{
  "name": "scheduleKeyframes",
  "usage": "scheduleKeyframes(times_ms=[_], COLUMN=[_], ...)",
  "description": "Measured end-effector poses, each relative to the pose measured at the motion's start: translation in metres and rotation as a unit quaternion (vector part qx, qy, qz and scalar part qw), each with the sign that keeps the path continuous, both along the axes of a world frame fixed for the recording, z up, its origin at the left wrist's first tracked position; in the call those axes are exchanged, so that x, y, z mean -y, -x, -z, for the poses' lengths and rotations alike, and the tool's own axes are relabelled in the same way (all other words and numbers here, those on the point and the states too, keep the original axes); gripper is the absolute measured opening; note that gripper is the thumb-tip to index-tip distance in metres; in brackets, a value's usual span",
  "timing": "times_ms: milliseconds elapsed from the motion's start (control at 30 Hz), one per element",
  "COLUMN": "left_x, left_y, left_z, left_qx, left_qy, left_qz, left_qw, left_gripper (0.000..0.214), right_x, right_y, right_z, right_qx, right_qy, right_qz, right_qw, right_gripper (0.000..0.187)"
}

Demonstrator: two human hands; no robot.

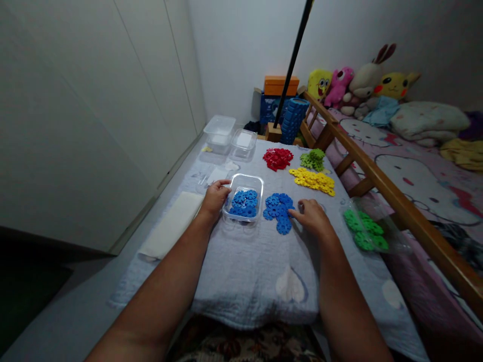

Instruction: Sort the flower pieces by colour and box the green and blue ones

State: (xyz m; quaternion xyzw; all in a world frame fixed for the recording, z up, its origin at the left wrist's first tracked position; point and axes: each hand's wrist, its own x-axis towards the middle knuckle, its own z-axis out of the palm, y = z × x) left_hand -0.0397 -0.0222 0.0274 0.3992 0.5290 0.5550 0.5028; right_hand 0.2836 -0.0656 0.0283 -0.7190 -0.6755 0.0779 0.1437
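A clear plastic container stands on the cloth in front of me, with blue snowflake-shaped discs inside it. My left hand grips the container's left side, thumb and fingers at its rim. Just right of the container lies a loose pile of blue snowflake discs. At that pile's right edge is my right hand, its thumb and fingers apart and one fingertip touching or nearly touching a disc. No piece shows lifted in the right hand.
Red, yellow and light green pieces lie in piles farther back. A clear bag of green discs rests at the right, by a wooden bed rail. Two clear containers stand back left; folded cream cloth lies left.
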Motion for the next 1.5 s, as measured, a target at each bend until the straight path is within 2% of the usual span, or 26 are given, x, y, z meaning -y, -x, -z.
scheduleKeyframes(times_ms=[100,233,333,500,700,867,1000,1133,1267,1367,1500], left_x=[0.0,0.001,0.001,0.0,0.0,0.0,0.001,0.002,0.001,0.001,0.0], left_y=[0.0,0.0,0.0,-0.001,0.001,-0.001,-0.002,-0.002,-0.002,-0.001,-0.001], left_z=[0.0,-0.001,-0.001,0.0,0.0,-0.002,-0.004,-0.004,-0.004,-0.004,-0.003], left_qx=[-0.001,-0.007,-0.008,-0.003,-0.012,-0.005,0.004,0.01,0.01,0.008,0.009], left_qy=[0.0,-0.002,0.0,0.004,-0.001,-0.001,-0.001,0.003,0.006,0.003,0.001], left_qz=[0.002,0.002,0.003,0.003,0.003,-0.002,-0.001,-0.002,0.0,-0.001,-0.002], left_qw=[1.0,1.0,1.0,1.0,1.0,1.0,1.0,1.0,1.0,1.0,1.0], left_gripper=[0.041,0.042,0.042,0.044,0.044,0.042,0.041,0.042,0.042,0.04,0.039], right_x=[0.0,-0.002,-0.002,-0.003,-0.001,-0.001,-0.002,-0.006,-0.016,-0.023,-0.029], right_y=[-0.001,0.004,0.005,0.003,-0.004,0.002,0.032,0.073,0.107,0.123,0.134], right_z=[0.001,0.0,-0.001,-0.003,-0.008,-0.019,-0.036,-0.053,-0.059,-0.052,-0.038], right_qx=[-0.005,-0.034,-0.066,-0.173,-0.3,-0.35,-0.412,-0.375,-0.241,-0.156,-0.106], right_qy=[0.039,0.054,0.051,0.031,0.04,-0.016,-0.07,-0.096,-0.137,-0.137,-0.132], right_qz=[-0.031,-0.044,-0.04,-0.032,-0.035,-0.034,-0.062,-0.134,-0.192,-0.179,-0.135], right_qw=[0.999,0.997,0.996,0.984,0.953,0.936,0.906,0.912,0.941,0.962,0.976], right_gripper=[0.026,0.015,0.016,0.012,0.02,0.026,0.028,0.017,0.006,0.004,0.007])
